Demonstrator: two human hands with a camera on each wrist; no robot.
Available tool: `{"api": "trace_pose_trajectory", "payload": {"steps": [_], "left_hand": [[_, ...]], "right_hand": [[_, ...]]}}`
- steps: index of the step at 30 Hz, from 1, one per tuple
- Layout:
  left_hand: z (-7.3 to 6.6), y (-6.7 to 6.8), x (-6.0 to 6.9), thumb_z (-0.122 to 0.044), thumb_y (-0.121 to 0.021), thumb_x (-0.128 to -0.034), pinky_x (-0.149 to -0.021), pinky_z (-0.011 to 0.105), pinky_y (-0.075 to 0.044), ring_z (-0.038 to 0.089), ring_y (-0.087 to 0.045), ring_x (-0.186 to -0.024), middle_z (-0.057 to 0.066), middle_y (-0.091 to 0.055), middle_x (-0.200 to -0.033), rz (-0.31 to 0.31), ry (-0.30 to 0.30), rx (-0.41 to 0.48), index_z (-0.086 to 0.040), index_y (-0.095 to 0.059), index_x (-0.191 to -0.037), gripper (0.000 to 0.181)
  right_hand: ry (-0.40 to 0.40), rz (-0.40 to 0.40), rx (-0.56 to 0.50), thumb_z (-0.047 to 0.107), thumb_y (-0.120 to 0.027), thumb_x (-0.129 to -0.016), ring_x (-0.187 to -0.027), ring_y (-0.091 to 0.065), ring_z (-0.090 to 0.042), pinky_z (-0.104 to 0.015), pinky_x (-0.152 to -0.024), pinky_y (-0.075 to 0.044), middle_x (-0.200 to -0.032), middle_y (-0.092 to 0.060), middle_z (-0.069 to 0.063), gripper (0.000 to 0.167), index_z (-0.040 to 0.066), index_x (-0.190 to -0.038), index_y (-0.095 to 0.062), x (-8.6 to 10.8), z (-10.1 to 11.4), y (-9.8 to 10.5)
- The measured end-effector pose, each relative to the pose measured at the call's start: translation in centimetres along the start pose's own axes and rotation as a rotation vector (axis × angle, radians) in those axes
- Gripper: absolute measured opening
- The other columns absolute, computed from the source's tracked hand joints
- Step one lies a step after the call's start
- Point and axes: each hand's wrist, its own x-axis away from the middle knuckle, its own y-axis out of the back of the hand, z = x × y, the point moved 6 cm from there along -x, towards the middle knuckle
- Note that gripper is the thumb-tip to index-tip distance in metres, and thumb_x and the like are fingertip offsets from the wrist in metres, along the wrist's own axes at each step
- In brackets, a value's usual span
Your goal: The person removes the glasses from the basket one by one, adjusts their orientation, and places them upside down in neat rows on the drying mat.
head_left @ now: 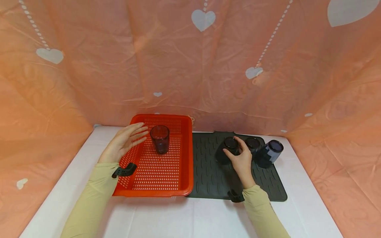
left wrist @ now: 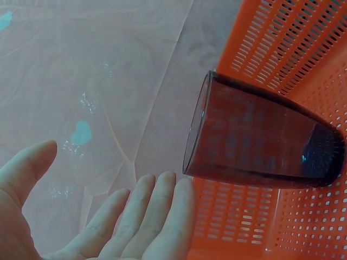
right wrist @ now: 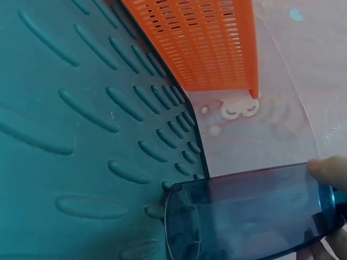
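A dark tinted glass tumbler (left wrist: 260, 130) stands upright in the orange basket (head_left: 186, 158), near its back. My left hand (head_left: 126, 140) is over the basket's left side with fingers extended, apart from that tumbler and holding nothing. On the dark ribbed mat (head_left: 205, 165), my right hand (head_left: 241, 162) grips another tumbler (right wrist: 249, 216) round its base end. This one is upside down, its rim at or just above the mat; contact is hard to tell. To its right are two more upturned tumblers, one dark (head_left: 253, 143) and one bluish (head_left: 269, 153).
The perforated basket adjoins the mat's left edge. Both lie on a white-covered table (head_left: 166, 218). An orange-pink curtain (head_left: 178, 66) with white hearts closes off the back and both sides.
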Motion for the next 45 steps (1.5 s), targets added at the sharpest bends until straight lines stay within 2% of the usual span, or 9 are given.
{"api": "trace_pose_trajectory", "payload": {"steps": [10,15,20,26,32,38,45], "left_hand": [[0.2,-0.1,-0.5,-0.032,-0.051,-0.0998,-0.108,0.039,-0.033,0.034,-0.03,-0.136,0.02,-0.028,-0.151,0.007,-0.002,-0.057,-0.013,-0.046,-0.134,0.039],[0.3,0.1,-0.9,-0.032,-0.053,-0.099,-0.11,0.04,-0.03,0.034,-0.032,-0.136,0.016,-0.036,-0.145,0.0,-0.007,-0.082,-0.017,-0.052,-0.129,0.034],[0.4,0.2,-1.4,-0.032,-0.055,-0.0979,-0.11,0.042,-0.029,0.032,-0.035,-0.134,0.012,-0.04,-0.14,-0.005,-0.001,-0.113,-0.015,-0.05,-0.128,0.035],[0.5,0.2,-2.0,-0.033,-0.058,-0.0967,-0.11,0.044,-0.028,0.032,-0.035,-0.134,0.016,-0.035,-0.145,-0.024,0.009,-0.155,-0.008,-0.042,-0.137,0.05],[0.7,0.1,-2.6,-0.034,-0.058,-0.096,-0.111,0.044,-0.027,0.032,-0.033,-0.135,0.019,-0.027,-0.151,-0.013,0.015,-0.198,-0.002,-0.031,-0.146,0.066],[0.7,-0.2,-2.9,-0.035,-0.056,-0.0972,-0.111,0.044,-0.026,0.031,-0.032,-0.136,0.018,-0.027,-0.152,0.021,-0.002,-0.269,-0.001,-0.03,-0.148,0.067],[0.9,-0.3,-3.5,-0.036,-0.055,-0.0975,-0.111,0.046,-0.026,0.033,-0.031,-0.135,0.015,-0.027,-0.152,0.04,0.009,-0.284,-0.001,-0.03,-0.148,0.067]], "right_hand": [[0.007,0.083,0.048,-0.001,-0.079,-0.076,-0.125,-0.047,-0.033,-0.046,-0.104,-0.036,-0.135,-0.048,-0.019,0.071,0.004,-0.139,-0.045,0.0,-0.3,-0.1],[-0.008,0.094,0.061,0.001,-0.079,-0.077,-0.126,-0.047,-0.031,-0.046,-0.103,-0.038,-0.136,-0.049,-0.017,0.071,0.006,-0.14,-0.045,0.0,-0.4,-0.1],[-0.011,0.104,0.054,0.0,-0.078,-0.078,-0.123,-0.048,-0.032,-0.045,-0.102,-0.039,-0.135,-0.049,-0.019,0.071,0.006,-0.14,-0.044,0.1,-0.3,-0.1],[-0.014,0.113,0.06,0.001,-0.078,-0.078,-0.123,-0.048,-0.032,-0.045,-0.103,-0.038,-0.136,-0.047,-0.018,0.072,0.006,-0.14,-0.044,0.0,-0.3,-0.1],[-0.021,0.104,0.046,0.0,-0.078,-0.077,-0.124,-0.047,-0.032,-0.045,-0.104,-0.037,-0.136,-0.048,-0.017,0.072,0.006,-0.14,-0.044,0.1,-0.4,0.0],[-0.032,0.084,0.002,-0.001,-0.079,-0.076,-0.123,-0.047,-0.031,-0.043,-0.105,-0.036,-0.135,-0.048,-0.018,0.073,0.004,-0.139,-0.044,0.2,-0.8,-0.1],[-0.018,0.079,-0.045,-0.001,-0.078,-0.077,-0.125,-0.044,-0.034,-0.046,-0.106,-0.034,-0.137,-0.046,-0.021,0.072,0.003,-0.14,-0.043,0.4,-0.7,0.1]]}}
